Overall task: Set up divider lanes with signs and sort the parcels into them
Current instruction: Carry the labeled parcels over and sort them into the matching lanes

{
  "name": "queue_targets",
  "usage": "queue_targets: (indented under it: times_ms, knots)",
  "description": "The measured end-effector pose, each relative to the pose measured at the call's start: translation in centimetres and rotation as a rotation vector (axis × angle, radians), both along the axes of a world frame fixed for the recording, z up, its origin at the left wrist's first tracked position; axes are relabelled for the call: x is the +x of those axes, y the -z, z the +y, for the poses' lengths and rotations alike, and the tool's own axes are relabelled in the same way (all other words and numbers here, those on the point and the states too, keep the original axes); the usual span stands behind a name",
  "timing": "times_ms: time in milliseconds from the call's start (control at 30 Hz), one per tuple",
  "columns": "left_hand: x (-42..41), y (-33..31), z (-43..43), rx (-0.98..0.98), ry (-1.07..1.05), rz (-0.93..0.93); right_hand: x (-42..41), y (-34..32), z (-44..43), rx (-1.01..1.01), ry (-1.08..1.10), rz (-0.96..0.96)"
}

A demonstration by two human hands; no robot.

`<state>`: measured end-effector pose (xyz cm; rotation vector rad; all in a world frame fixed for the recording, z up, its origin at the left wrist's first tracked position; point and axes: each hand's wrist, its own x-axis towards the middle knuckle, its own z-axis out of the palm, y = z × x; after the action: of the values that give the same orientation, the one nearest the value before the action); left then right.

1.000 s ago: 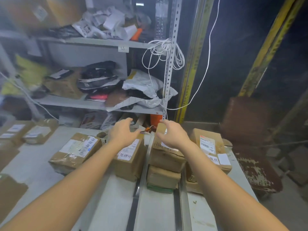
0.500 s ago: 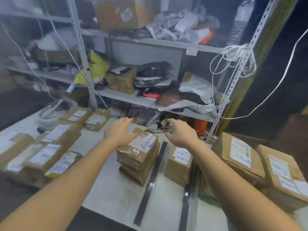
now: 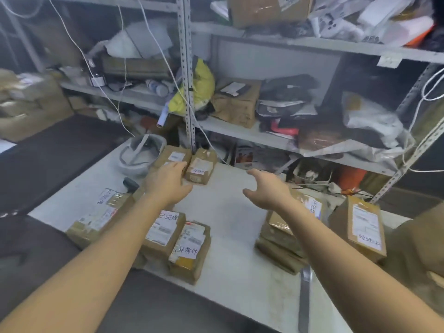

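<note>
Since half a second ago my view has swung left off the lanes, and the table (image 3: 228,212) now fills it. Brown taped parcels with white labels lie in groups: a far pair (image 3: 200,165), a signed cluster (image 3: 165,229) and a stack (image 3: 283,227). My left hand (image 3: 168,183), grip spread and empty, reaches the far pair; my right hand (image 3: 269,191), grip also spread, hovers over the table. One strip (image 3: 304,301) shows. I judge a further parcel is being fetched.

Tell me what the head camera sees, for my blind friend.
An open left hand and an open right hand reach across a white table toward two small parcels at its far edge. More labelled parcels lie nearer, and cluttered shelves stand behind.
</note>
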<state>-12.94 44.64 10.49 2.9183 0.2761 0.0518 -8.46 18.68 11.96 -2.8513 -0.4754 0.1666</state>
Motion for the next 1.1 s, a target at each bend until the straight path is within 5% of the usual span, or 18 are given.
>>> queue_targets:
  times_ms: [333,500,667,1100]
  knots:
    - [3.5,1.8,11.9,-0.179,-0.160,0.099,7.4,4.9,12.4,0.113,-0.077,0.098]
    - [6.2,3.1,16.1,-0.458,-0.210,0.122,10.5,8.4,18.2,0.256,-0.070,0.235]
    - [9.0,6.6,19.9,-0.707,-0.275,0.289,10.9,12.2,22.4,0.599,0.178,0.528]
    - [13.9,15.2,27.6,-0.866,-0.057,0.723,10.2,18.8,31.6,0.630,0.662,0.847]
